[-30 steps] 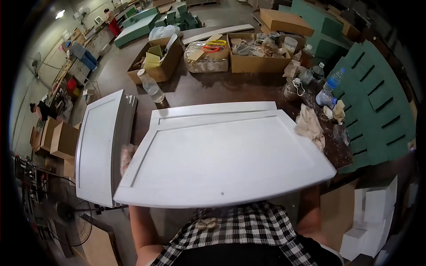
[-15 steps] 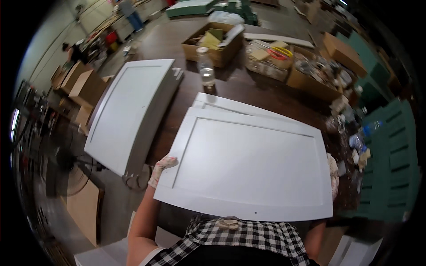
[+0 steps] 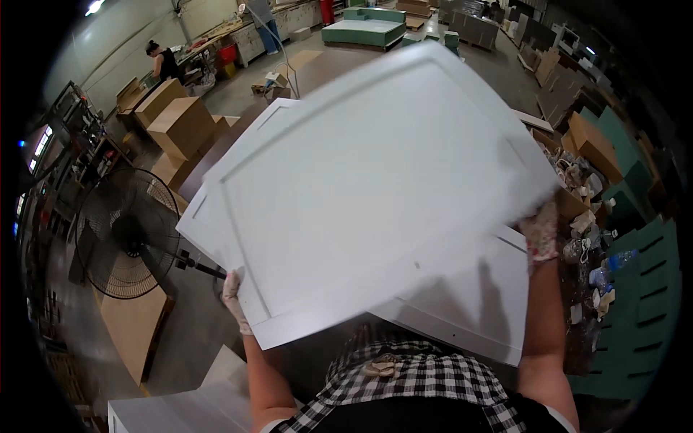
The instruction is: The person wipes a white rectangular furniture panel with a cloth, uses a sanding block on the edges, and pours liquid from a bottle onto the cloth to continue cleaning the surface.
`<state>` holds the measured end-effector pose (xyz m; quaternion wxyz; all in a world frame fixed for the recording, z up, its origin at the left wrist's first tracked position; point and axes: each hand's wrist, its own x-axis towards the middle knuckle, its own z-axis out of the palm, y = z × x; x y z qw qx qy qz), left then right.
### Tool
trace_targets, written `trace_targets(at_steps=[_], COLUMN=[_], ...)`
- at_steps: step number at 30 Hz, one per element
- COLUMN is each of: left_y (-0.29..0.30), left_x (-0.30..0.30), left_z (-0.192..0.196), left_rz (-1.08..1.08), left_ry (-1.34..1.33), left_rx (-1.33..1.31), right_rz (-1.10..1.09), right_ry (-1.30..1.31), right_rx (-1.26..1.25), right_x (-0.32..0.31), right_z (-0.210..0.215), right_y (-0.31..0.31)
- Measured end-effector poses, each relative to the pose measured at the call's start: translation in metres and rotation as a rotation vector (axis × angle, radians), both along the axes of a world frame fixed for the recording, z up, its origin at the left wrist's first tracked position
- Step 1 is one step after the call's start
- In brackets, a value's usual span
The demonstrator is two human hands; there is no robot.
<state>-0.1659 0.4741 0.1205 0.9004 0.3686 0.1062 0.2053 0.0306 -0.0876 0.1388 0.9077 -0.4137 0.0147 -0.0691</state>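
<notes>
A white cabinet door panel [image 3: 375, 180] with a recessed centre is held up and tilted in front of me, its right side smeared by motion. My left hand [image 3: 234, 299], in a light patterned glove, grips its lower left edge. My right hand [image 3: 541, 234], in a similar floral glove, is at its right edge, with the fingers mostly hidden behind the panel. Another white door panel [image 3: 476, 296] lies below on the table, partly covered and in shadow. To the left, the corner of a stack of white panels [image 3: 271, 115] shows past the raised one.
A black standing fan [image 3: 130, 234] is at the left, near cardboard boxes [image 3: 180, 126]. Plastic bottles [image 3: 621, 260] and scraps lie along the table's right side, beside green slatted panels [image 3: 642, 289]. Further back, two other people [image 3: 164, 63] are in the workshop.
The top panel has been lifted off the one beneath and swung up and leftward, turning as it rose. Both hands moved with it. The view has tipped up, showing more of the room.
</notes>
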Motion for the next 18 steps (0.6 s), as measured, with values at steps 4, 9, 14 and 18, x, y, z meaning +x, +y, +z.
trace_targets(at_steps=[4,9,14,18], left_y=[0.033,0.059,0.062,0.096], left_x=[-0.004,0.018,0.043,0.043], left_z=[0.014,0.020,0.023,0.004], left_rz=[0.127,0.182,0.240,0.371], left_ry=[-0.041,-0.001,0.154,0.344], left_rx=[-0.019,-0.040,0.016,0.363], right_rz=[0.014,-0.044,-0.102,-0.141], right_ry=[0.144,0.221,0.176,0.218], right_rx=[0.045,0.039,-0.073,-0.087], right_x=[-0.013,-0.050,-0.065,-0.083], right_z=[-0.010,-0.029,-0.046,-0.057], right_y=[0.098,0.105,0.077,0.057])
